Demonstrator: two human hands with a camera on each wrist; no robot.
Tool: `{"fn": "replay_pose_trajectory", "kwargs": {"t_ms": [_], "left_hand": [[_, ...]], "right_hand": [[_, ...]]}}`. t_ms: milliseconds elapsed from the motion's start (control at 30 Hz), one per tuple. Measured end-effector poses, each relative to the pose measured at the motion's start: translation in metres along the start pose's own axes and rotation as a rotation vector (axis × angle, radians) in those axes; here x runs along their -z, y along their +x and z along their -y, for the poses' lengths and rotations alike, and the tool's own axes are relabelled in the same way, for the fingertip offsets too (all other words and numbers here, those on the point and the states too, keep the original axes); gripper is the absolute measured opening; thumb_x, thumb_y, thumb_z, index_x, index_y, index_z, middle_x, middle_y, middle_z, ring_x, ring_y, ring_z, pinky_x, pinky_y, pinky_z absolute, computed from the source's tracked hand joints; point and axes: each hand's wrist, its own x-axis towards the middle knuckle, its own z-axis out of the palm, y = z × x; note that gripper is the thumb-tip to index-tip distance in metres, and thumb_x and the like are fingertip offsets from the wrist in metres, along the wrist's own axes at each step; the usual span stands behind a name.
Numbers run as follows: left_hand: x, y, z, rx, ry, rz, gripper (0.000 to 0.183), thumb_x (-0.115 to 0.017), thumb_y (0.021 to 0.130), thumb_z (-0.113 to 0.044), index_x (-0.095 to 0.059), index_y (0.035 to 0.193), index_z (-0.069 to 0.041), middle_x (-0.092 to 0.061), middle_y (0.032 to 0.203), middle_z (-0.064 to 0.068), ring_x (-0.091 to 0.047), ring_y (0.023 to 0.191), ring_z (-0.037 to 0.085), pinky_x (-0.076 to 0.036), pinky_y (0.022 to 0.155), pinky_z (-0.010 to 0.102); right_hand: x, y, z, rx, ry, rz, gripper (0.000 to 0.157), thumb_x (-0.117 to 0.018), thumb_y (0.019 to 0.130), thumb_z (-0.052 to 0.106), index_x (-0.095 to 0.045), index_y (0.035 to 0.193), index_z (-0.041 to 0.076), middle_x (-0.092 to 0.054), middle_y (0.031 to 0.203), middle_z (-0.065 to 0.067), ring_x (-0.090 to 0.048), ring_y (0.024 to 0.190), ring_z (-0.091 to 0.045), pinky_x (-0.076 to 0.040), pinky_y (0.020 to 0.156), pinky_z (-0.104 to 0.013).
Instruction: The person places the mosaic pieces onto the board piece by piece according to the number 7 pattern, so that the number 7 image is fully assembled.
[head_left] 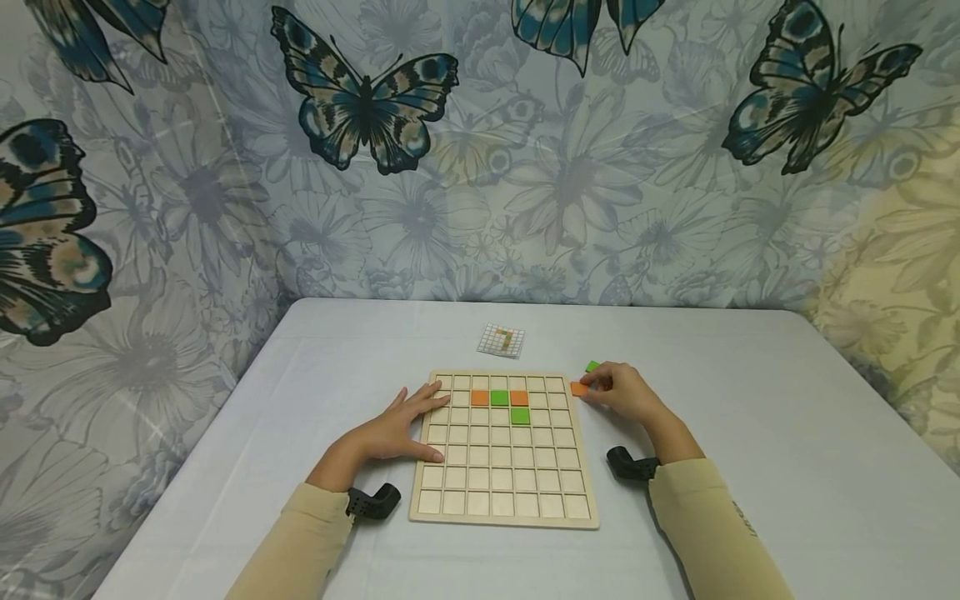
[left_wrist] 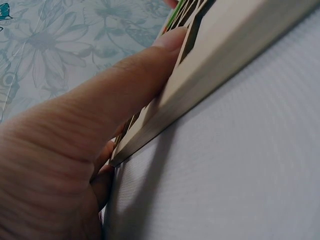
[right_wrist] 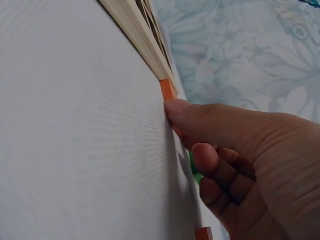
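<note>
A wooden grid board (head_left: 480, 479) lies on the table, with two orange tiles and a green tile (head_left: 499, 398) in one row and another green tile (head_left: 521, 416) under the right-hand orange one. My left hand (head_left: 397, 427) rests on the board's left edge with fingers spread, its thumb (left_wrist: 145, 65) over the rim in the left wrist view. Just off the board's upper right edge, my right hand (head_left: 621, 392) pinches an orange tile (right_wrist: 167, 89) between thumb and fingers. Beyond that hand a loose green tile (head_left: 592, 366) is partly hidden.
Behind the board lies a small card (head_left: 502, 341) printed with a grid and a few coloured squares. Another orange tile (right_wrist: 203, 233) shows at the bottom of the right wrist view. A butterfly-patterned wall covering (head_left: 465, 225) rises behind the white table (head_left: 750, 400).
</note>
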Motion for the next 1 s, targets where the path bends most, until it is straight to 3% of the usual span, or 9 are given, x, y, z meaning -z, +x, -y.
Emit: {"fn": "replay_pose_trajectory", "kwargs": {"t_ms": [267, 800, 1000], "left_hand": [[0.0, 0.0, 0.0, 0.008, -0.009, 0.001, 0.092, -0.08, 0.069, -0.043, -0.034, 0.146, -0.018, -0.008, 0.158, 0.003, 0.009, 0.144, 0.035, 0.005, 0.116, 0.056], [0.0, 0.0, 0.002, -0.003, 0.003, 0.004, 0.093, -0.079, 0.069, -0.044, -0.034, 0.146, -0.018, -0.008, 0.158, 0.003, 0.002, 0.146, 0.03, 0.007, 0.117, 0.053], [0.0, 0.0, 0.0, -0.001, 0.009, 0.005, 0.092, -0.079, 0.069, -0.043, -0.034, 0.145, -0.017, -0.009, 0.158, 0.004, 0.002, 0.146, 0.031, 0.006, 0.117, 0.053]], "right_hand": [[0.0, -0.002, 0.002, 0.006, -0.007, -0.003, 0.021, -0.069, 0.081, 0.007, -0.067, 0.099, -0.004, -0.055, 0.078, -0.008, -0.043, 0.067, -0.016, -0.038, 0.054, -0.023], [0.005, -0.004, 0.007, 0.003, 0.002, 0.017, 0.021, -0.07, 0.08, 0.007, -0.067, 0.097, -0.003, -0.057, 0.077, -0.007, -0.045, 0.066, -0.015, -0.039, 0.053, -0.022], [0.006, -0.005, 0.011, 0.054, 0.013, 0.024, 0.02, -0.072, 0.079, 0.009, -0.068, 0.097, 0.0, -0.057, 0.077, -0.006, -0.045, 0.067, -0.015, -0.039, 0.053, -0.023]]}}
